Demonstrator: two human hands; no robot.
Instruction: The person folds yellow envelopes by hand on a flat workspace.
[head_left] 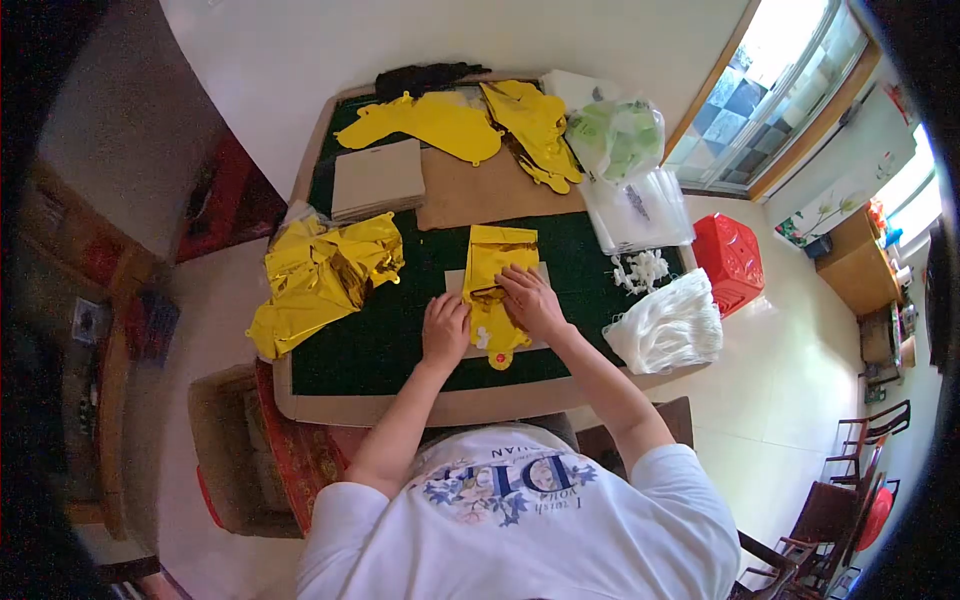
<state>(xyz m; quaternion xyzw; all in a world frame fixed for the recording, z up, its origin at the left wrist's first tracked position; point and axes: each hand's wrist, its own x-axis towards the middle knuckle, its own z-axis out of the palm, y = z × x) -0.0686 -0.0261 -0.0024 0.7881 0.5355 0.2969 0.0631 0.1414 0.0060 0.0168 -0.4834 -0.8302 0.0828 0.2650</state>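
A gold foil balloon [503, 251], folded into a narrow strip, lies on a small card sheet [543, 272] in front of me. Its lower end has a rounded tab with a red spot and a small white piece. My right hand [530, 301] rests on the foil, fingers stretched across its middle and pressing it down. My left hand [446, 328] lies at the left edge of the foil and card, fingers extended and fairly close together. Crumpled gold foil [330, 270] sits to the left of my left hand.
Flat gold foil balloons [430, 125] lie at the back. A stack of card sheets [378, 180] stands at back left, beside a brown board [490, 190]. Plastic bags [640, 210], white clips [640, 270] and a white thread bundle [668, 325] are right. A red stool [727, 262] stands beyond.
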